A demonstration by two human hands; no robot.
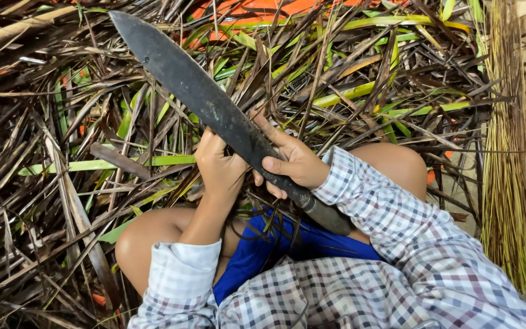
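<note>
A single view is provided, taken from a camera worn on the person's head and directed steeply downward over the lap. The checked sleeves and bare knees are seen close at the lower edge, and the long dark metal blade (pixel 202 100) is crossed diagonally through the middle. The heap of dry brown and green palm leaves (pixel 62 152) is filled to the upper edge. No second view is supplied.

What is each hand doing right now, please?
Left hand: closed beside the knife blade; what it grips is hidden.
Right hand: closed on the knife, with its fingers near the handle.
</note>
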